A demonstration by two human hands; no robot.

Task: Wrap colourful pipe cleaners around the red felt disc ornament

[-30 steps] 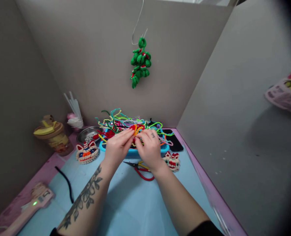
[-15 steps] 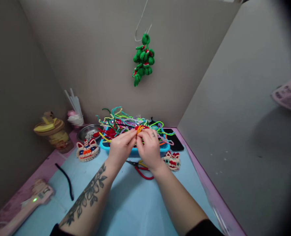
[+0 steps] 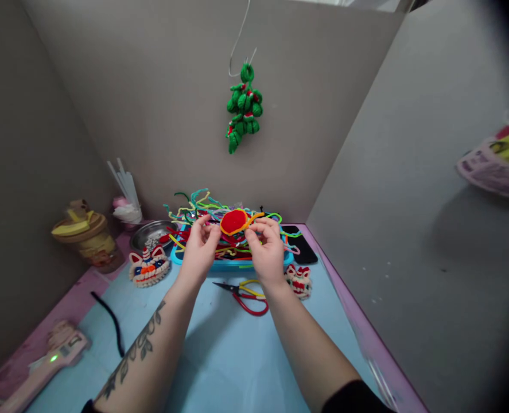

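First: How are your two hands now?

Second: They are apart from each other. Your right hand [image 3: 265, 248] pinches the orange strand at the right end of a red oval with orange rim [image 3: 234, 222], which looks fuzzy, like pipe cleaner. Your left hand [image 3: 201, 244] is loosely curled, with a gap between thumb and fingers, just beside the oval's left edge; whether it touches, I cannot tell.

First: And where is this oval?

Second: It is between your hands, above the blue tray [image 3: 220, 264] of many-coloured strands. Nearer to you, the scissors [image 3: 237, 291] lie on the light blue surface [image 3: 245, 355], with a small lion-head piece [image 3: 298, 281] to their right.

First: What is different from half a second ago?

Second: Then your hands were together and covered most of the piece; now they have parted, and its red face is visible.

First: Can you read any writing?

Second: No. The pink holder [image 3: 495, 169] on the right wall carries print, but it is too blurred to read.
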